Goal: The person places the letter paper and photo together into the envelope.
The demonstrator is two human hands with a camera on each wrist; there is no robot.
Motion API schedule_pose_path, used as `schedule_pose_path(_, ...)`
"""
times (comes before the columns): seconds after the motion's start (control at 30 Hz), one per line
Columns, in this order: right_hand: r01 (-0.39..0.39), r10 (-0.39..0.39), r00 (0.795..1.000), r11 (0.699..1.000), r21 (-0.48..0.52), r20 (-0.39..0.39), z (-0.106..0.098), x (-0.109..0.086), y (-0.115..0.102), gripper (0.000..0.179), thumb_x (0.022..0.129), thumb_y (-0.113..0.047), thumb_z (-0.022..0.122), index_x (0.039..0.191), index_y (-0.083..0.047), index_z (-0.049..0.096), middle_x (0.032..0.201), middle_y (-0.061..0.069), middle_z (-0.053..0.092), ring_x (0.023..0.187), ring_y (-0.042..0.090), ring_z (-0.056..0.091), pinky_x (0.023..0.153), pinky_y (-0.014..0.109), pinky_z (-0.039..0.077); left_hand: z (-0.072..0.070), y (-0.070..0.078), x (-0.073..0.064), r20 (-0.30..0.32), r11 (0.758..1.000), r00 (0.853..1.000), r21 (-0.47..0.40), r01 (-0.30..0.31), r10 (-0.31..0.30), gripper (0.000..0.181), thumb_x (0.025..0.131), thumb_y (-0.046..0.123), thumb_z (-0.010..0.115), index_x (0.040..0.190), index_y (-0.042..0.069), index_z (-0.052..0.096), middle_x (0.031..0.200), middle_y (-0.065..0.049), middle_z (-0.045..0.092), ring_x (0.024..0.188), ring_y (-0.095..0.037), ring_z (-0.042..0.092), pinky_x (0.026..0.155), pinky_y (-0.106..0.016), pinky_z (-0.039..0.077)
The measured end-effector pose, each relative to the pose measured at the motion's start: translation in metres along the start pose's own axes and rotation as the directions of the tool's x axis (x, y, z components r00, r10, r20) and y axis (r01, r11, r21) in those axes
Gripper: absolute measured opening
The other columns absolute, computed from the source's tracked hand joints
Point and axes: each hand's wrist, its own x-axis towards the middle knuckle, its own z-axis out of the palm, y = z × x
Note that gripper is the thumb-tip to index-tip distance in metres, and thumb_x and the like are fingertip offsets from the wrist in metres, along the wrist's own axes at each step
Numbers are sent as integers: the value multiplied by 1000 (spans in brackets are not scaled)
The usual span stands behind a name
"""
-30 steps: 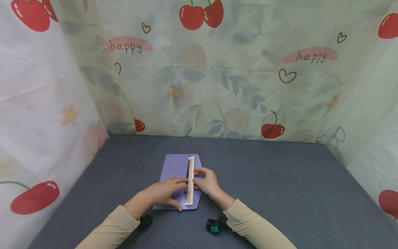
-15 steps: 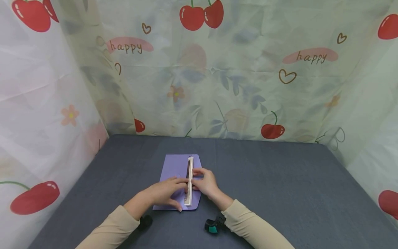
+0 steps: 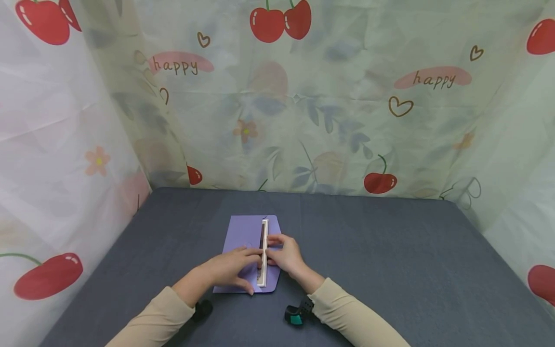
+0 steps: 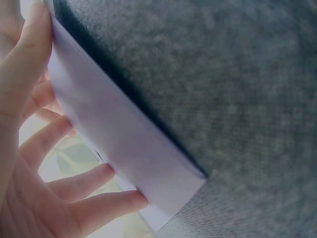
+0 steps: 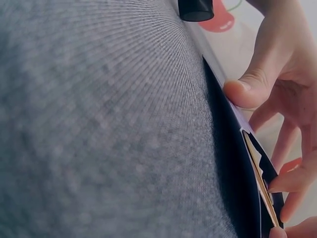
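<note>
A purple envelope (image 3: pixel 243 230) lies on the table with its flap to the right. From its opening sticks a narrow strip of a white-edged card (image 3: pixel 264 275) with a dark printed part. My left hand (image 3: pixel 227 266) rests on the envelope's body, fingers loosely spread and thumb near its front edge. In the left wrist view, several fingertips touch the envelope (image 4: pixel 116 131). My right hand (image 3: pixel 288 255) pinches the card's outer edge between thumb and fingers, above the flap. The right wrist view shows the card (image 5: pixel 259 173) edge-on at the envelope; most of my right hand is outside that view.
A dark grey cloth covers the table (image 3: pixel 381 260). A patterned curtain (image 3: pixel 329 58) stands behind it and at both sides. Below my right wrist hangs a black strap with a teal patch (image 3: pixel 297 319).
My right hand has moved slightly left with the card, and the strip outside the envelope has become narrower. My left hand has stayed in place on the envelope.
</note>
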Motion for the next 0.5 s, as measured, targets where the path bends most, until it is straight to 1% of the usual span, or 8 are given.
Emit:
schedule_pose_path(0.2,-24,24,1000,1000,10,4,1,0,-2,36,81,4,61,117,6,58,110,24,64,71,16,67,57,26,58,1,-1,0,4,1000,1000,-4,5,-5,52,72,46,73,111,15,56,142,-10,46,126,-38,45,101,-49,43)
schedule_pose_path(0.3,-24,24,1000,1000,11,5,1,-1,-3,37,80,4,61,117,6,58,109,24,64,72,16,67,57,26,58,1,-1,0,3,1000,1000,-2,3,-3,52,73,46,73,111,15,56,142,-9,46,126,-35,46,100,-47,44)
schedule_pose_path(0.5,-20,20,1000,1000,4,8,2,-2,-5,38,80,2,62,116,7,58,108,25,65,69,13,65,57,26,58,0,0,-1,-1,1000,1000,9,-1,1,54,73,46,73,113,15,56,141,-9,46,126,-34,47,101,-47,43)
